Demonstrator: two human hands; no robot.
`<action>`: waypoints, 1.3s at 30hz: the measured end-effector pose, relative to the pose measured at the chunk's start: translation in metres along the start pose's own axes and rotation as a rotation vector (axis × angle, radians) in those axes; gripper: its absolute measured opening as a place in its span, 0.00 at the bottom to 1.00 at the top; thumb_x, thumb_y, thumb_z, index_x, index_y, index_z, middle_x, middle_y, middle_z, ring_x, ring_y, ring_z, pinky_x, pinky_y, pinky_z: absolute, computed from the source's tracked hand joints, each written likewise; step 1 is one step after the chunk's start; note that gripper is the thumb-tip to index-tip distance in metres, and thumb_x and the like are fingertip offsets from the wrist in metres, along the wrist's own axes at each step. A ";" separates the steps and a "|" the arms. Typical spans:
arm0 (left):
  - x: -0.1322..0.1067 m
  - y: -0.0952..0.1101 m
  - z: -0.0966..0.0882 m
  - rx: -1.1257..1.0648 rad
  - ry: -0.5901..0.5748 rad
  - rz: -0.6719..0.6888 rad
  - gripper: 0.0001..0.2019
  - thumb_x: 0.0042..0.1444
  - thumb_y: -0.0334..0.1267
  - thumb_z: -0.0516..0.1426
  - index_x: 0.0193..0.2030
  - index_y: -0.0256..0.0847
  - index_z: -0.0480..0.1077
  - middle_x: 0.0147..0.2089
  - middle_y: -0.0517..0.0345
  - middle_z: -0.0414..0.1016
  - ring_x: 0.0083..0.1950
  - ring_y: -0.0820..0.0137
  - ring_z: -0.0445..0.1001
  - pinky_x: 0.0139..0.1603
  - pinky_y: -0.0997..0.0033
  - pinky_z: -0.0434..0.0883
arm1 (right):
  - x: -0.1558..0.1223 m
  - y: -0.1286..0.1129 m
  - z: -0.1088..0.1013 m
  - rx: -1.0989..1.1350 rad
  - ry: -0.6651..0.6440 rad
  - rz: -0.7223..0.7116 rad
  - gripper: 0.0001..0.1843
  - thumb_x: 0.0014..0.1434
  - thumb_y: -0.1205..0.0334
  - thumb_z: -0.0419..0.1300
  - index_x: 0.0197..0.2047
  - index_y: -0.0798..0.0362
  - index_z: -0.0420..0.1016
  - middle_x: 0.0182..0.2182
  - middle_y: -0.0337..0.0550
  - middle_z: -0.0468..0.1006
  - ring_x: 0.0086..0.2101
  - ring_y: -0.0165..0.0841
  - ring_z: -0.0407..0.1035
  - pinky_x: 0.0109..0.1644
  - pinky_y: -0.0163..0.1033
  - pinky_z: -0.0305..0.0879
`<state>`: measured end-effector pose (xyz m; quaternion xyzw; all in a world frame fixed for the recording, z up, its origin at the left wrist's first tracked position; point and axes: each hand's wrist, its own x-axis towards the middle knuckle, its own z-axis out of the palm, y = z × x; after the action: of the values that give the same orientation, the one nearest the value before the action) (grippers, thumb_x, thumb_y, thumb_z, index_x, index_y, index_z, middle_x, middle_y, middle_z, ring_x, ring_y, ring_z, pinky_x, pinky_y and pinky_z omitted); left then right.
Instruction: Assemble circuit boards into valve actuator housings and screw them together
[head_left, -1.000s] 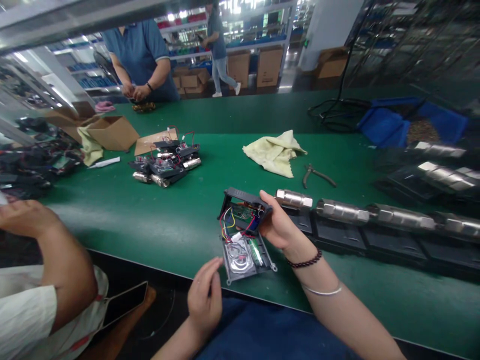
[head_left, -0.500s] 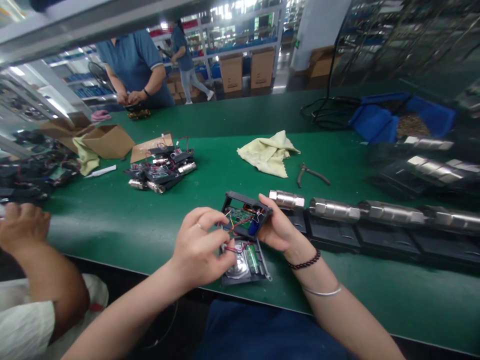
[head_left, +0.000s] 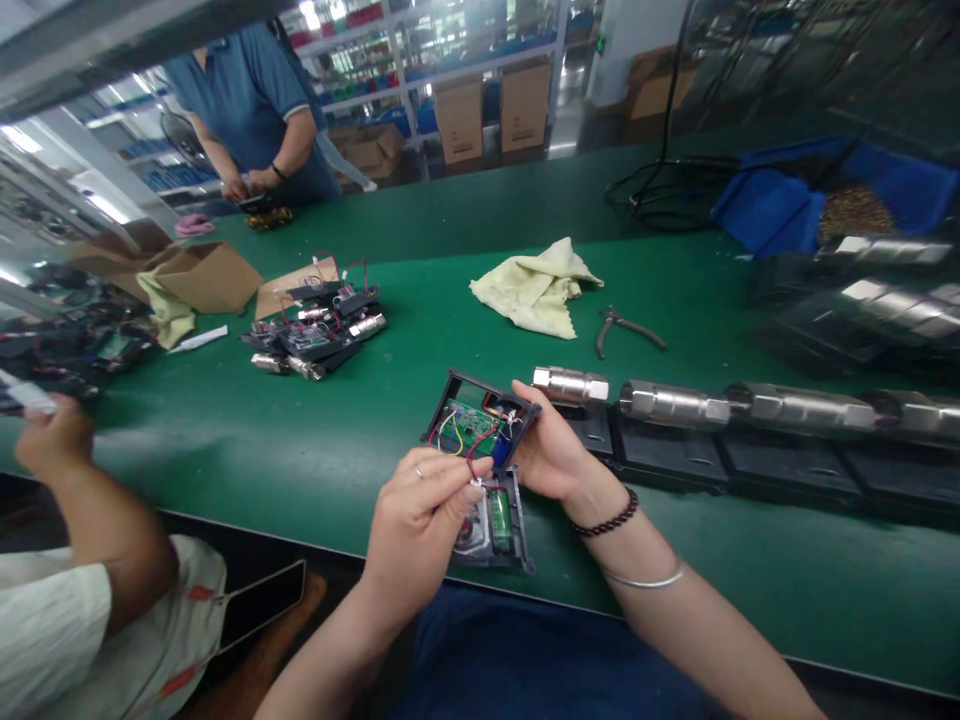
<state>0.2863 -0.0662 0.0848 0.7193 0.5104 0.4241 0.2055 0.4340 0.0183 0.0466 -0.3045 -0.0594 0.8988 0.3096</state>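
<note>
An opened black plastic housing [head_left: 484, 415] with a green circuit board and coloured wires stands tilted up on the green table [head_left: 360, 400] near the front edge. My right hand [head_left: 551, 450] grips its right side. The lower half [head_left: 499, 525] lies flat below it, showing a green cylinder and a round disc. My left hand [head_left: 424, 510] is closed in a pinch on the red wires between the two halves.
A row of metal cylinders [head_left: 750, 405] on black trays runs to the right. Pliers [head_left: 626, 330] and a yellow cloth [head_left: 536, 285] lie further back, a heap of similar units [head_left: 319, 330] to the left. Another person's arm [head_left: 90, 510] is at the left; a person in blue [head_left: 255, 110] works across the table.
My left hand rose from below the table edge to the housing and pinched the wires. The upper half has tilted slightly; the neighbour's arm lifted.
</note>
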 end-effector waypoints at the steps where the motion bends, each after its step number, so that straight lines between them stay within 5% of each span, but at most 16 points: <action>1: -0.001 -0.001 0.002 0.035 0.031 -0.015 0.08 0.61 0.38 0.57 0.41 0.43 0.78 0.34 0.55 0.81 0.36 0.67 0.76 0.38 0.66 0.74 | 0.000 0.000 0.000 -0.007 0.001 0.002 0.27 0.66 0.48 0.43 0.27 0.54 0.73 0.19 0.39 0.77 0.20 0.31 0.70 0.33 0.37 0.68; 10: -0.011 0.009 0.027 0.677 0.082 0.166 0.12 0.63 0.43 0.55 0.36 0.40 0.76 0.24 0.61 0.77 0.26 0.66 0.71 0.31 0.65 0.60 | -0.002 0.004 0.001 -0.061 -0.008 -0.009 0.25 0.64 0.48 0.44 0.29 0.53 0.74 0.23 0.40 0.79 0.24 0.31 0.73 0.35 0.36 0.68; 15: -0.017 0.024 0.038 0.712 0.039 0.159 0.14 0.65 0.41 0.51 0.33 0.38 0.73 0.23 0.60 0.73 0.26 0.67 0.70 0.31 0.65 0.62 | -0.005 0.004 0.005 -0.089 0.036 -0.011 0.26 0.64 0.47 0.43 0.28 0.52 0.74 0.21 0.38 0.78 0.24 0.32 0.72 0.35 0.38 0.69; 20: -0.025 0.031 0.044 0.759 -0.079 0.143 0.13 0.65 0.26 0.46 0.43 0.35 0.71 0.29 0.56 0.76 0.30 0.65 0.73 0.34 0.65 0.67 | -0.003 0.003 0.001 -0.068 0.009 -0.047 0.24 0.63 0.47 0.44 0.29 0.51 0.73 0.23 0.40 0.79 0.29 0.37 0.75 0.43 0.46 0.71; 25: -0.024 0.022 0.042 0.773 -0.032 0.091 0.06 0.59 0.26 0.54 0.35 0.37 0.70 0.28 0.56 0.74 0.30 0.63 0.71 0.32 0.63 0.70 | 0.002 0.005 -0.009 -0.144 -0.089 -0.121 0.18 0.57 0.44 0.53 0.30 0.50 0.72 0.24 0.40 0.80 0.35 0.40 0.76 0.46 0.50 0.71; 31: -0.031 0.030 0.058 0.925 -0.186 0.140 0.08 0.51 0.21 0.55 0.35 0.33 0.72 0.30 0.53 0.75 0.31 0.65 0.72 0.34 0.65 0.73 | 0.002 0.005 -0.008 -0.125 -0.085 -0.128 0.17 0.56 0.46 0.55 0.29 0.50 0.73 0.24 0.40 0.79 0.35 0.40 0.76 0.47 0.51 0.71; 36: -0.030 0.029 0.060 0.938 -0.161 0.159 0.08 0.52 0.22 0.56 0.38 0.34 0.73 0.28 0.55 0.74 0.29 0.66 0.71 0.30 0.68 0.71 | -0.002 0.005 -0.003 -0.104 -0.018 -0.126 0.17 0.55 0.47 0.54 0.27 0.50 0.73 0.22 0.40 0.79 0.33 0.40 0.76 0.47 0.50 0.71; 39: -0.029 0.020 0.057 0.834 -0.031 0.124 0.10 0.55 0.25 0.56 0.43 0.39 0.72 0.35 0.55 0.76 0.33 0.66 0.72 0.33 0.68 0.71 | -0.005 0.005 -0.002 -0.121 0.031 -0.138 0.18 0.55 0.46 0.54 0.29 0.51 0.74 0.25 0.41 0.80 0.37 0.41 0.76 0.47 0.49 0.70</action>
<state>0.3408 -0.0927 0.0558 0.7766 0.5908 0.1818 -0.1214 0.4357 0.0115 0.0465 -0.3318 -0.1296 0.8652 0.3529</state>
